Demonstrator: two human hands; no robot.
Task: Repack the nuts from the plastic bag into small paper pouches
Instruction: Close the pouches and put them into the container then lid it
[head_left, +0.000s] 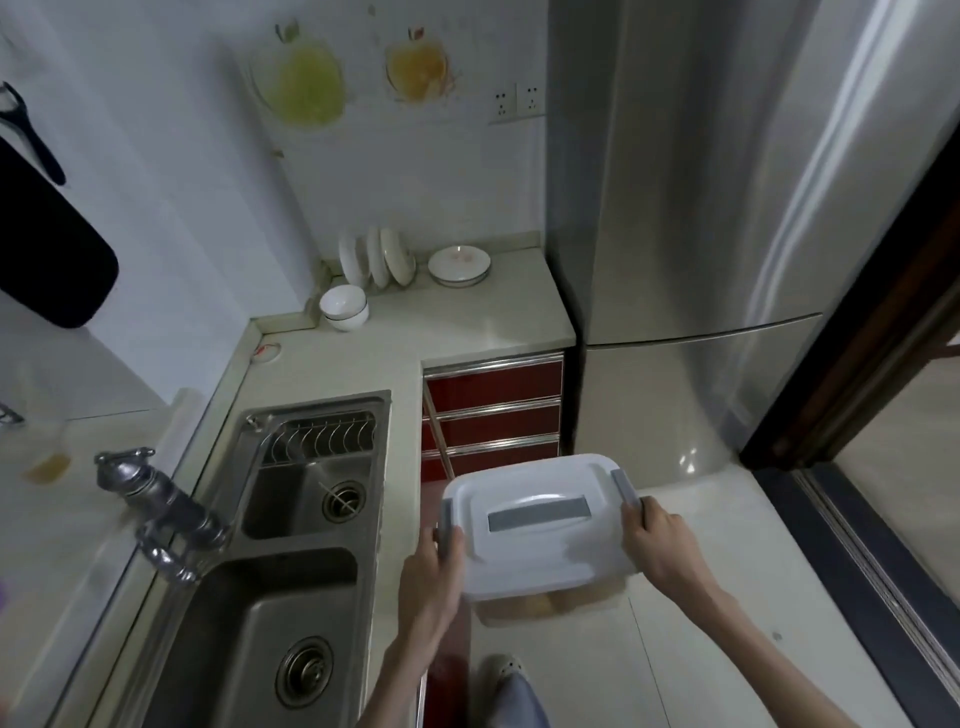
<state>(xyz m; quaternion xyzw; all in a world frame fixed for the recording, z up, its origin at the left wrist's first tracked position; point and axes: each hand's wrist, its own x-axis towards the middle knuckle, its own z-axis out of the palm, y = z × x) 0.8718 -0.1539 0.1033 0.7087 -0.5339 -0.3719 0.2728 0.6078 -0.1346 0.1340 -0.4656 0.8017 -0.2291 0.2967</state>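
Observation:
I hold a clear plastic storage box with a white lid (540, 525) in the air, just off the counter's front edge and above the floor. The lid has grey side clips and a grey recessed handle. My left hand (434, 566) grips the left clip side and my right hand (657, 543) grips the right clip side. Through the box's clear lower wall some brownish contents show faintly. No plastic bag, nuts or paper pouches can be made out.
A steel double sink (291, 525) with a chrome tap (156, 514) fills the counter (467, 322) at left. Bowls (344, 306), racked plates (379, 257) and a flat plate (459, 264) stand at the back. Red drawers (493, 410) and a steel fridge (691, 218) are ahead.

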